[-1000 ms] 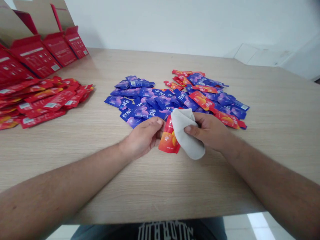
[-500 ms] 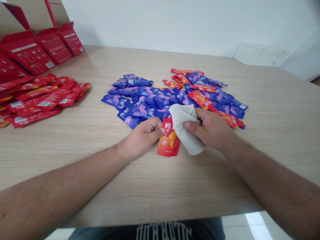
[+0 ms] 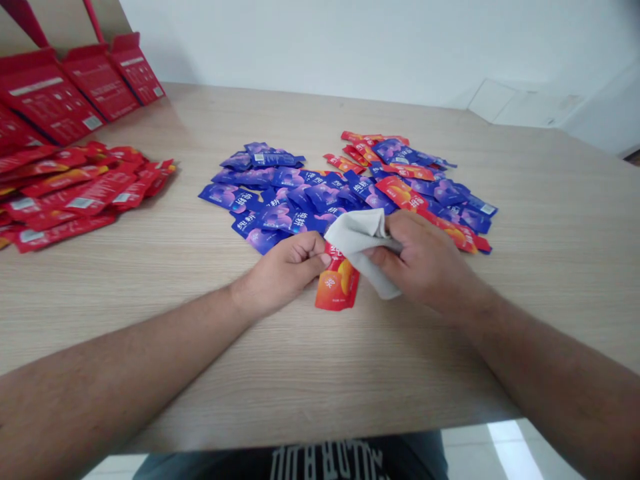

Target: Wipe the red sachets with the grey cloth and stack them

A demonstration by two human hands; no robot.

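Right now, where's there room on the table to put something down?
The table is bare between the red pile and blue packets, right of the mixed pile, and midway along the front edge. It's crowded where left hand, red pouch, cloth and right hand meet.

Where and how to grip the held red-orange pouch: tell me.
Grip the red-orange pouch probably by its bottom edge, from the wearer's side: that end is free, while the left hand pinches its left edge and the white cloth covers its upper right.
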